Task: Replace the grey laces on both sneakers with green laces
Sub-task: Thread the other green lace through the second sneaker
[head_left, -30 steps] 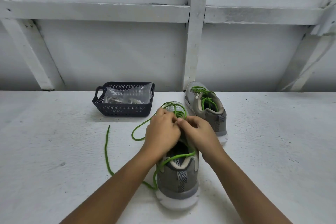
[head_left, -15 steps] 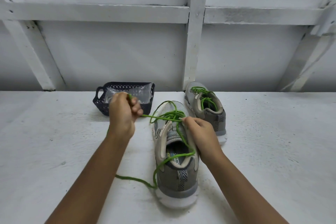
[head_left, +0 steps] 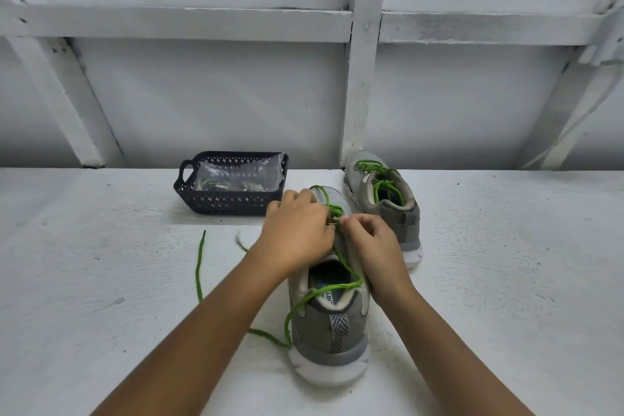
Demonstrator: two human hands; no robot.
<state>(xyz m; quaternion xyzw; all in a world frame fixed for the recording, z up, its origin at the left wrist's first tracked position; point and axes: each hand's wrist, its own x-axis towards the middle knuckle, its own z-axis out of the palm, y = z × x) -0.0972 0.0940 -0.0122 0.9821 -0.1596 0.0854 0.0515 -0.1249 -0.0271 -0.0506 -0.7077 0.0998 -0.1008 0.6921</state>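
— Where does our near sneaker sit?
— Mid-surface, heel toward us. It's grey with a white sole, and the green lace is threaded partway, one loose end trailing left.
— And our hands?
— Our right hand pinches the lace at the eyelets. Our left hand covers the lacing, and we cannot tell its grip. The far sneaker is laced in green.

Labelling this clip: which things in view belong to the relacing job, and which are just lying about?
Job: near sneaker; green lace, partly threaded; far sneaker, already green-laced; left hand and right hand at the near sneaker's eyelets.
Lying about: black basket with a clear plastic bag inside, contents unclear.
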